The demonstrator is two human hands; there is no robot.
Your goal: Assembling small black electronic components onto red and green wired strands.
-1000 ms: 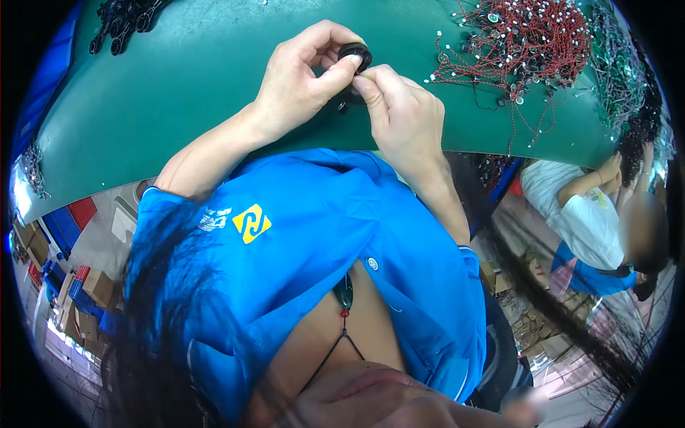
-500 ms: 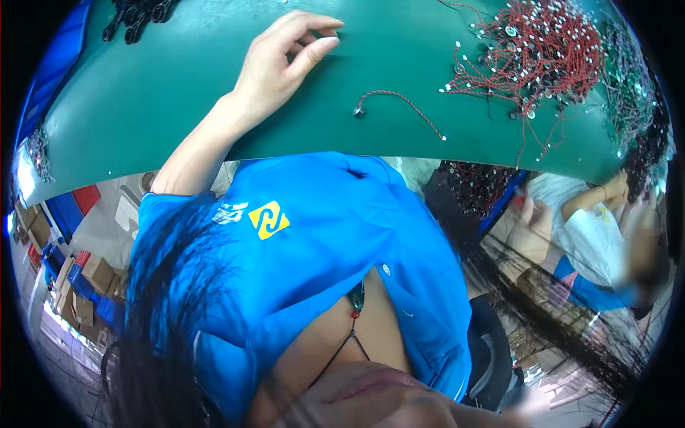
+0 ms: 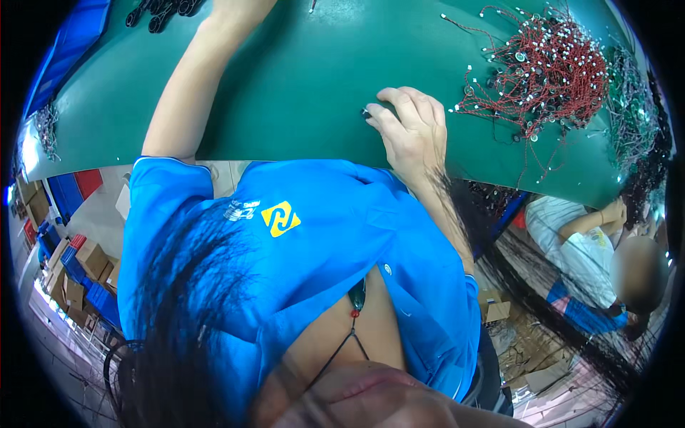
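My right hand [image 3: 415,132] is over the green tabletop, its fingers curled and closed. A small dark round end [image 3: 365,112] of a short red twisted wire lead shows at my thumb tip; the rest of the lead is hidden by the hand. My left hand [image 3: 241,8] reaches to the far edge of the view, where its fingers are cut off, so what they do is hidden. It is nearest to a bunch of black looped cords [image 3: 163,11]. A short red wire end [image 3: 312,6] shows at the top edge, to the right of this hand.
On the right of the green table [image 3: 300,107] lies a heap of red twisted wires [image 3: 549,71] with white connectors. Beyond it are green and grey wires [image 3: 631,114]. A blue bin [image 3: 68,53] borders the far left. Another person [image 3: 589,250] sits at the right.
My right hand has come into view and closed on the single red wire lead lying on the table. My left hand has moved farther away, up to the view's edge.
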